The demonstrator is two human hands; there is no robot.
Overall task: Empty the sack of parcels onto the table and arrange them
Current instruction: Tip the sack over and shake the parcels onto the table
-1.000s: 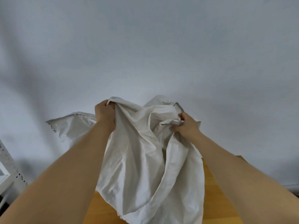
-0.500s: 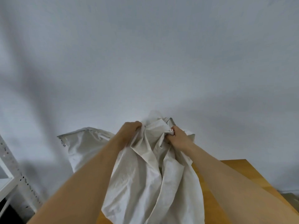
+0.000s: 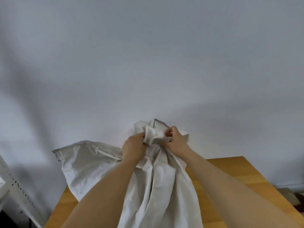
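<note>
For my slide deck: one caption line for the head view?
Both hands, left hand and right hand, grip a bunched white sack above a wooden table.

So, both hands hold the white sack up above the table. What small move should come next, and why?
Probably lift the sack a little higher and shake it. The left hand and right hand grip bunched cloth at its top, and the rest hangs down over the wooden table. No parcel shows on the table yet, so any contents may still be inside.

Both forearms are bare to the frame edge, apparently sleeveless, with no visible watch or rings.
</note>
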